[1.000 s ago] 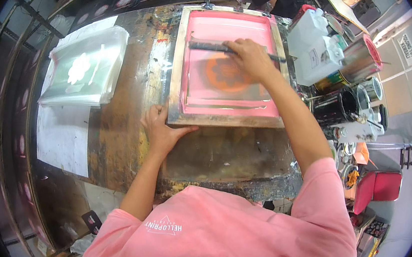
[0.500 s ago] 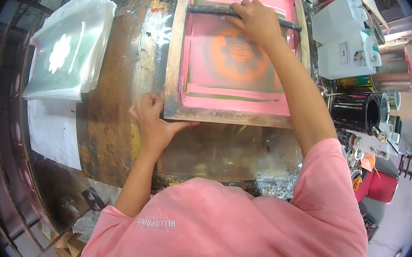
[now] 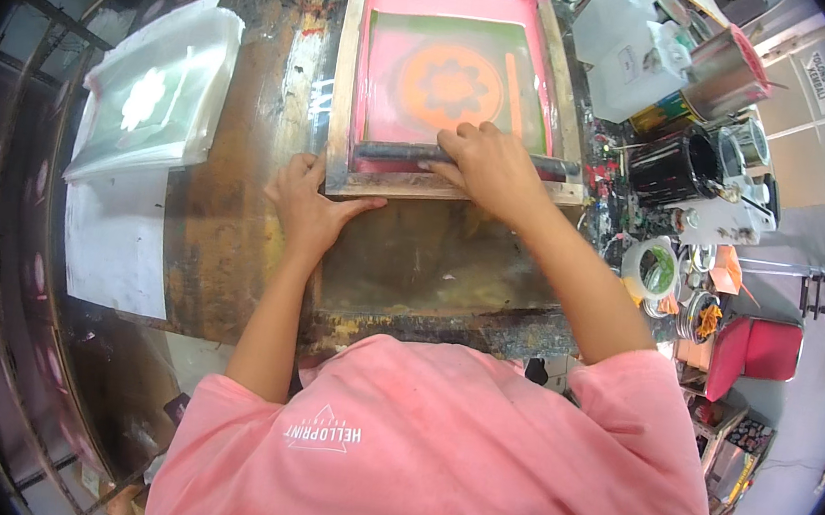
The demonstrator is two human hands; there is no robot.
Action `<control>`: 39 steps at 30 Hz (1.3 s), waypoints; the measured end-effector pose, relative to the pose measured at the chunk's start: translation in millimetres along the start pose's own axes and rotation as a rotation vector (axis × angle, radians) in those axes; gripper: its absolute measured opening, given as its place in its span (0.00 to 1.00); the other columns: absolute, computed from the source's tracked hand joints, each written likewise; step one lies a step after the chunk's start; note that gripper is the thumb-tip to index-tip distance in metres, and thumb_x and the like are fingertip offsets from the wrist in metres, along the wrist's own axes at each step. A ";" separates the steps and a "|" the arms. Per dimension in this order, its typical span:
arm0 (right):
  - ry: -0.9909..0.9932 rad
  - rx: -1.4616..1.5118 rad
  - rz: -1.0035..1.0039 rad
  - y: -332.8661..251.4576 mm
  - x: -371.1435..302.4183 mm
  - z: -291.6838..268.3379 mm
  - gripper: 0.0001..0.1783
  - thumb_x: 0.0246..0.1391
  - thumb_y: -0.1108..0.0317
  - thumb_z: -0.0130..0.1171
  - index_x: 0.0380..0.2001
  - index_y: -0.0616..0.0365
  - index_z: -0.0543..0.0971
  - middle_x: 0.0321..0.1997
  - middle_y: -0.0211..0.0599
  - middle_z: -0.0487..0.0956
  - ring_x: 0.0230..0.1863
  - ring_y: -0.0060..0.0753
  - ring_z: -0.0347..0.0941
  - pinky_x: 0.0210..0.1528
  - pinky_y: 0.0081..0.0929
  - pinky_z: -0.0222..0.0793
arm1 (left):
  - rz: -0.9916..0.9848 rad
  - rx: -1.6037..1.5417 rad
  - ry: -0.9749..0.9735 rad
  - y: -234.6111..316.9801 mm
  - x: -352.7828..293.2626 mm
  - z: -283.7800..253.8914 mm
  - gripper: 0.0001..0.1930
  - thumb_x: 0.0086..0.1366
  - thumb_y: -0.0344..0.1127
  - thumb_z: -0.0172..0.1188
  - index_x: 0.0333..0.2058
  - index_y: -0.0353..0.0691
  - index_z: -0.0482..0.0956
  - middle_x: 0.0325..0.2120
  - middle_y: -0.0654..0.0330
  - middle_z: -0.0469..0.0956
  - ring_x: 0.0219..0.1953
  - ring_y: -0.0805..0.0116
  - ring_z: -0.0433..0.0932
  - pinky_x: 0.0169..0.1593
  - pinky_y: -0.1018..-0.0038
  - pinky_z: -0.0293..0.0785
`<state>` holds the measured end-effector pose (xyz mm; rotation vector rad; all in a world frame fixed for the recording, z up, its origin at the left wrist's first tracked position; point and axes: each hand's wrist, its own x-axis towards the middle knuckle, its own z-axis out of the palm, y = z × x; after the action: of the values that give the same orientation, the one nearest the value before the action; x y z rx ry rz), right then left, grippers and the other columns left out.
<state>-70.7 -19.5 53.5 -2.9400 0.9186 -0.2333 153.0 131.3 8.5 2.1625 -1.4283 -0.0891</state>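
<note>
Squeegee (image 3: 393, 152) at the near end of the frame (image 3: 347, 80)

Your right hand (image 3: 492, 172) clamps the squeegee, laid crosswise. Your left hand (image 3: 309, 211), thumb and fingers apart, sits at the frame's near left corner. Orange flower design (image 3: 418, 85) beyond the squeegee. Clear sheets (image 3: 109, 130) stacked on the table (image 3: 248, 150), left of the frame.

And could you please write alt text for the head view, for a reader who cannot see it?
A person's right hand grips a dark squeegee at the near end of a wooden-framed screen with an orange round design, while the left hand touches its near-left corner. A stack of clear sheets lies to the left.
</note>
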 end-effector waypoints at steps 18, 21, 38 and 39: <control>0.473 -0.054 0.099 -13.0 102.5 -209.7 0.27 0.63 0.47 0.53 0.20 0.58 0.77 0.23 0.48 0.81 0.30 0.53 0.80 0.36 0.46 0.73 | 0.108 0.148 0.105 27.9 18.0 -1.8 0.53 0.65 0.66 0.64 0.73 0.27 0.57 0.69 0.37 0.64 0.74 0.43 0.57 0.74 0.41 0.43; 0.414 -0.045 0.161 -8.8 124.0 -224.1 0.26 0.62 0.49 0.52 0.19 0.59 0.77 0.24 0.47 0.81 0.32 0.54 0.81 0.35 0.51 0.73 | 0.093 0.434 -0.082 23.0 -6.2 9.5 0.54 0.66 0.69 0.59 0.74 0.30 0.55 0.73 0.40 0.59 0.78 0.42 0.51 0.74 0.33 0.24; 0.632 -0.056 0.044 16.6 125.8 -227.5 0.31 0.62 0.41 0.53 0.25 0.61 0.81 0.27 0.52 0.81 0.34 0.58 0.80 0.40 0.51 0.73 | -0.176 -0.449 0.456 -70.4 99.1 -150.4 0.30 0.67 0.26 0.66 0.67 0.32 0.72 0.33 0.53 0.88 0.33 0.76 0.84 0.38 0.78 0.78; 0.612 -0.062 0.076 12.0 122.2 -230.6 0.30 0.62 0.42 0.54 0.25 0.61 0.80 0.27 0.53 0.81 0.34 0.59 0.80 0.40 0.51 0.73 | -0.174 -0.430 0.477 -90.0 105.8 -162.6 0.30 0.66 0.26 0.66 0.67 0.32 0.72 0.32 0.53 0.88 0.34 0.75 0.84 0.39 0.79 0.78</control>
<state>-14.9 -100.2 295.6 -2.9134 1.0966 -1.1619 329.4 130.5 129.4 1.7892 -0.8588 0.0514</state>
